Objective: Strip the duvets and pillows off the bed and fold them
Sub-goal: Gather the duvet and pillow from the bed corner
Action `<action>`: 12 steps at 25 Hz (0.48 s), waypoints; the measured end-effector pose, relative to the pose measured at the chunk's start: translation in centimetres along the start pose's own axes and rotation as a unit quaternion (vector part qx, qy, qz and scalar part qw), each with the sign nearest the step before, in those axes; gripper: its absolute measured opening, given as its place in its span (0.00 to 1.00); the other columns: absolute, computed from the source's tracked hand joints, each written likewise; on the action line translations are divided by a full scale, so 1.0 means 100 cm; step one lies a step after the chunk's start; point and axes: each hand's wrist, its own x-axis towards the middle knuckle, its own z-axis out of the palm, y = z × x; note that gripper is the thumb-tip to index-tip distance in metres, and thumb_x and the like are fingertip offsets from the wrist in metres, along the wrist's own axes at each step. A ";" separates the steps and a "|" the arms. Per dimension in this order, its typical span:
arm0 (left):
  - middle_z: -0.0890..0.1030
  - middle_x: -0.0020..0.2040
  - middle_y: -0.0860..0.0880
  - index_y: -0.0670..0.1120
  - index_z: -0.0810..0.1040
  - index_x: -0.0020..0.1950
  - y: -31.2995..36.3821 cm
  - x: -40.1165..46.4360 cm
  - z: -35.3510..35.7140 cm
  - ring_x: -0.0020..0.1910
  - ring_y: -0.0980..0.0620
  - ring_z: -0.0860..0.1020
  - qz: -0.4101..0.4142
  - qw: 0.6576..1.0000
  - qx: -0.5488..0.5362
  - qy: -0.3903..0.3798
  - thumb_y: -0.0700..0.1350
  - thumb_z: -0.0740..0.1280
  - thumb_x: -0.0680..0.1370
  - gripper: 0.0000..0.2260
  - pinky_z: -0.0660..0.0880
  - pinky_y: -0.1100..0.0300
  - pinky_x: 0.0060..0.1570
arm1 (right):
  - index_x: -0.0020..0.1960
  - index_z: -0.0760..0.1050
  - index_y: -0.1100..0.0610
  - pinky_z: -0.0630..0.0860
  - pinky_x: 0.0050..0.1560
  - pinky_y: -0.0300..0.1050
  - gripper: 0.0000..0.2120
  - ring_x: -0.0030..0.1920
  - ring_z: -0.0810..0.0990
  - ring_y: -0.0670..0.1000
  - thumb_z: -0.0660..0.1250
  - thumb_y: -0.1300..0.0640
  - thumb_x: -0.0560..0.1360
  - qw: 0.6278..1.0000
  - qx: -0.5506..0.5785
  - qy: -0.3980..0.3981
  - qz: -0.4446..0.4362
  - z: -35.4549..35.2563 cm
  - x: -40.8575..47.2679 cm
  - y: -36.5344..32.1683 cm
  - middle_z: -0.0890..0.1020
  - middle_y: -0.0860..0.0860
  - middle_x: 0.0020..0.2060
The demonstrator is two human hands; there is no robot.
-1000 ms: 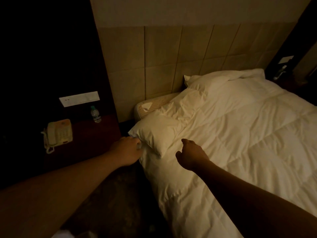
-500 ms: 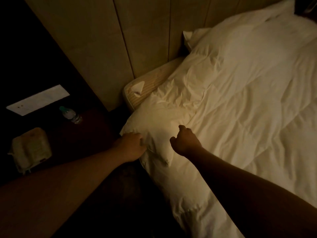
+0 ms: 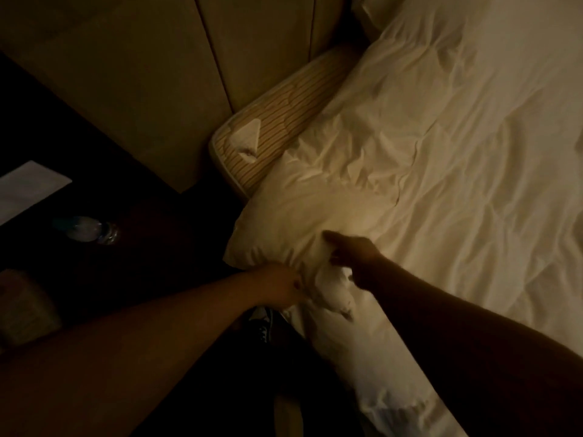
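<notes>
A white pillow (image 3: 290, 216) lies at the near left corner of the bed, partly under the white duvet (image 3: 457, 159). My left hand (image 3: 279, 287) grips bunched white fabric at the pillow's near corner, at the bed's edge. Just to its right, my right hand (image 3: 353, 253) rests on the pillow's near end with curled fingers, the thumb pointing left; whether it holds fabric is hidden in the dark. A second pillow (image 3: 367, 11) shows at the top, against the headboard.
The striped bare mattress corner (image 3: 277, 127) is exposed behind the pillow. A padded headboard (image 3: 176, 74) rises beyond it. At left, a dark bedside table (image 3: 151, 234) carries a water bottle (image 3: 86, 231), a white card (image 3: 28, 184) and a telephone (image 3: 22, 310).
My head has leaned in closer over the bed corner. My left hand has bunched up the pillow's near corner, and my right hand has moved onto the pillow beside it.
</notes>
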 end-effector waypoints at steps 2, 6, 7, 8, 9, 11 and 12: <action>0.80 0.60 0.49 0.50 0.80 0.59 -0.020 0.002 -0.017 0.60 0.49 0.77 0.018 0.997 -0.028 -0.075 0.56 0.66 0.77 0.15 0.73 0.58 0.58 | 0.42 0.76 0.60 0.70 0.33 0.41 0.08 0.31 0.75 0.52 0.74 0.57 0.72 0.999 0.010 0.014 -0.050 0.046 -0.001 -0.035 0.76 0.55 0.34; 0.66 0.75 0.48 0.52 0.65 0.74 -0.058 0.004 -0.064 0.72 0.47 0.66 0.036 0.997 -0.057 -0.032 0.59 0.63 0.78 0.27 0.65 0.53 0.69 | 0.53 0.78 0.58 0.79 0.44 0.45 0.08 0.44 0.82 0.51 0.70 0.55 0.76 0.959 -0.045 -0.099 -0.260 0.168 -0.030 -0.132 0.82 0.52 0.41; 0.64 0.75 0.47 0.50 0.62 0.75 -0.068 0.006 -0.080 0.73 0.46 0.64 0.020 0.997 -0.054 0.052 0.60 0.61 0.78 0.28 0.64 0.52 0.68 | 0.61 0.76 0.56 0.78 0.52 0.46 0.15 0.50 0.82 0.50 0.70 0.54 0.76 0.945 -0.049 -0.163 -0.281 0.194 -0.040 -0.153 0.83 0.52 0.48; 0.64 0.75 0.45 0.49 0.62 0.75 -0.076 0.008 -0.097 0.73 0.44 0.64 -0.011 0.987 -0.060 0.150 0.59 0.60 0.79 0.27 0.64 0.51 0.68 | 0.67 0.73 0.52 0.77 0.59 0.45 0.21 0.55 0.81 0.47 0.70 0.53 0.76 0.929 -0.055 -0.190 -0.311 0.211 -0.045 -0.167 0.83 0.50 0.53; 0.64 0.74 0.45 0.48 0.62 0.74 -0.091 0.017 -0.113 0.72 0.43 0.64 -0.057 0.970 -0.079 0.222 0.59 0.59 0.79 0.27 0.64 0.49 0.68 | 0.68 0.73 0.49 0.76 0.61 0.45 0.20 0.57 0.80 0.46 0.68 0.53 0.76 0.918 -0.064 -0.165 -0.355 0.219 -0.043 -0.174 0.83 0.48 0.56; 0.61 0.76 0.45 0.47 0.60 0.76 -0.119 0.043 -0.136 0.74 0.42 0.59 -0.163 0.948 -0.097 0.254 0.62 0.56 0.77 0.31 0.61 0.45 0.71 | 0.66 0.75 0.48 0.76 0.59 0.45 0.17 0.53 0.80 0.44 0.64 0.53 0.77 0.900 -0.108 -0.024 -0.422 0.203 -0.019 -0.158 0.82 0.48 0.55; 0.58 0.77 0.45 0.47 0.58 0.77 -0.130 0.057 -0.139 0.75 0.41 0.57 -0.206 0.945 -0.089 0.239 0.64 0.54 0.75 0.34 0.58 0.44 0.72 | 0.67 0.74 0.49 0.75 0.59 0.47 0.18 0.53 0.79 0.46 0.64 0.52 0.77 0.893 -0.158 0.064 -0.416 0.185 0.000 -0.137 0.80 0.50 0.56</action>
